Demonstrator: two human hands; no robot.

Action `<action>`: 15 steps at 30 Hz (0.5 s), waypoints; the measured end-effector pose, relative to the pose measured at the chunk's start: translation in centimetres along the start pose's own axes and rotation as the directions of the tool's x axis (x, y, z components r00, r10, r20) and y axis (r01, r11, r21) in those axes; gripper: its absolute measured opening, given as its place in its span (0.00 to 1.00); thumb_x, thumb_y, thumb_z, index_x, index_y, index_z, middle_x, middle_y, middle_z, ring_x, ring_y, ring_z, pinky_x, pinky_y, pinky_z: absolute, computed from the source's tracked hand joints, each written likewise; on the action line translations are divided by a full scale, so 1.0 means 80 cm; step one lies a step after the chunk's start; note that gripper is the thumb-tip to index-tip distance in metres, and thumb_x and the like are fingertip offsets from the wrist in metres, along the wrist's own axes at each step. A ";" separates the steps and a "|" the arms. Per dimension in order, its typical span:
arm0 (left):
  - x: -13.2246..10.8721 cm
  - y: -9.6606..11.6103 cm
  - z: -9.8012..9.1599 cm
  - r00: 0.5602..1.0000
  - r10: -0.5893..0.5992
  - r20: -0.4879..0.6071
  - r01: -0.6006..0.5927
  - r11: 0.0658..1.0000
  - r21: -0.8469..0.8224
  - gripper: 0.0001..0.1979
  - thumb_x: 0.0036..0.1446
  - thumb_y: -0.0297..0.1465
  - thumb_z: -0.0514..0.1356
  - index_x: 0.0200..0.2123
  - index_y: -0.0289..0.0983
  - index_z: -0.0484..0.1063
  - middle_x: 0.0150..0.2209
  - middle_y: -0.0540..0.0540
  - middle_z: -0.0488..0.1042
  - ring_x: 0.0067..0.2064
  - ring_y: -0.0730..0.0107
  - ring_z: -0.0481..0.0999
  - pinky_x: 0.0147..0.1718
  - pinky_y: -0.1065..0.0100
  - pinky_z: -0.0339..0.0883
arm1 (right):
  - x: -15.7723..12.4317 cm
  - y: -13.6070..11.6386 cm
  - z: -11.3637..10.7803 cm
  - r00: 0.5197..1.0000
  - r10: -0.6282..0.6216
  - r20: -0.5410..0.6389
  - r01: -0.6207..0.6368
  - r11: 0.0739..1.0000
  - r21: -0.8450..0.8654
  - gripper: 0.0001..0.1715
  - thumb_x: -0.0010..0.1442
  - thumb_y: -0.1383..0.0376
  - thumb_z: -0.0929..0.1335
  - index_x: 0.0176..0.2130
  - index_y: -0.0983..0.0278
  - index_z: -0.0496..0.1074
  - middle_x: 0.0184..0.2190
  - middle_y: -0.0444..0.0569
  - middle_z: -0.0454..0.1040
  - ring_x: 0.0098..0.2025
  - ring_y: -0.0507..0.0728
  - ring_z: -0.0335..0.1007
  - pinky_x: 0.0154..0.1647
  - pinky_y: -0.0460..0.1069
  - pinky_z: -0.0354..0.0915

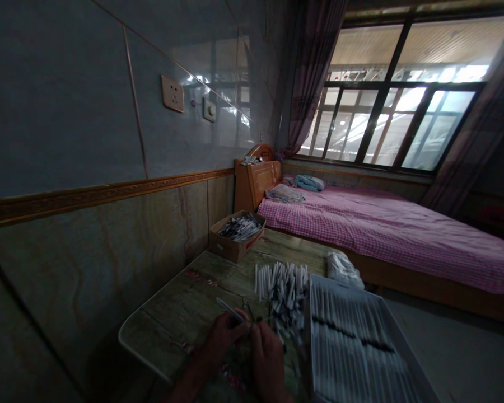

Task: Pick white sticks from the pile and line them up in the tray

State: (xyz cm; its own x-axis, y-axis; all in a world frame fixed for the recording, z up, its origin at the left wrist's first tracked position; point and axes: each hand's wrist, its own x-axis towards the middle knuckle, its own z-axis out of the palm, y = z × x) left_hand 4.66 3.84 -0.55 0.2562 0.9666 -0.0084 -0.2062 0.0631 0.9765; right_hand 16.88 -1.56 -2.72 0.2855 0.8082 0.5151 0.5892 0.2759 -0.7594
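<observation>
Between the thumb and fingers of my left hand (223,336) is a slim, pale pen (225,306), tilted with one end pointing up and left. My right hand (267,352) is closed at the pen's other end, its fingertips meeting those of my left. Whatever small part it pinches is hidden by the fingers. Just beyond, a pile of white pen barrels (283,280) lies on the table, with dark-and-white pen parts (286,308) heaped on its near side. A shallow white tray (380,305) to the right holds rows of pale pens with dark middles.
A cardboard box (231,251) full of pens stands against the wall at the table's far left. Behind the tray lies a crumpled white plastic bag (343,270). The marble-patterned table (159,330) borders a bed (378,224) with a pink checked cover.
</observation>
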 end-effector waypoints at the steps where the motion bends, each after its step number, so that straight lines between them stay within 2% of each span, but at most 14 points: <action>1: 0.000 0.000 0.001 1.000 -0.002 -0.004 0.002 1.000 -0.002 0.20 0.32 0.41 0.75 0.26 0.35 0.75 0.23 0.51 0.73 0.26 0.71 0.69 0.27 0.70 0.63 | 0.001 -0.001 -0.002 0.999 0.025 -0.021 -0.024 0.999 0.046 0.28 0.69 0.49 0.57 0.24 0.58 0.64 0.20 0.40 0.67 0.22 0.52 0.63 0.25 0.46 0.56; 4: -0.002 0.001 0.005 1.000 -0.014 -0.022 0.014 1.000 -0.014 0.23 0.31 0.41 0.75 0.31 0.36 0.75 0.26 0.50 0.75 0.27 0.71 0.71 0.26 0.70 0.64 | 0.003 -0.001 -0.010 0.981 0.151 -0.117 -0.130 0.976 0.173 0.28 0.66 0.45 0.57 0.24 0.58 0.63 0.19 0.40 0.65 0.22 0.52 0.61 0.24 0.46 0.57; 9: -0.002 -0.001 0.006 0.997 -0.047 -0.063 0.045 0.999 -0.028 0.23 0.39 0.48 0.70 0.31 0.37 0.73 0.23 0.53 0.72 0.22 0.73 0.68 0.22 0.72 0.60 | 0.013 0.009 -0.029 0.895 0.375 -0.242 -0.306 0.910 0.279 0.28 0.64 0.43 0.58 0.27 0.59 0.67 0.22 0.42 0.69 0.26 0.54 0.65 0.27 0.46 0.61; 12: 0.006 -0.005 0.007 0.995 -0.051 -0.091 0.052 0.999 0.012 0.23 0.37 0.49 0.70 0.29 0.37 0.72 0.22 0.53 0.72 0.22 0.72 0.69 0.21 0.71 0.60 | 0.010 0.026 -0.039 0.894 0.398 -0.205 -0.332 0.897 0.294 0.29 0.63 0.41 0.59 0.31 0.60 0.72 0.26 0.45 0.75 0.29 0.56 0.70 0.30 0.46 0.64; 15: 0.018 -0.007 0.013 0.993 -0.066 -0.103 0.077 0.992 0.099 0.20 0.37 0.47 0.69 0.26 0.37 0.72 0.21 0.53 0.71 0.21 0.71 0.69 0.21 0.71 0.59 | -0.013 0.045 -0.044 0.920 0.335 -0.201 -0.285 0.927 0.243 0.30 0.62 0.40 0.61 0.32 0.60 0.75 0.27 0.47 0.77 0.31 0.58 0.74 0.31 0.48 0.68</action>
State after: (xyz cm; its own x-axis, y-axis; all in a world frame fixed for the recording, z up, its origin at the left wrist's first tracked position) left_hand 6.16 4.92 -0.87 0.1711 0.9806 -0.0952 -0.0913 0.1120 0.9895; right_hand 21.35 -3.22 -4.63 0.6120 0.7321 0.2990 0.2810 0.1521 -0.9476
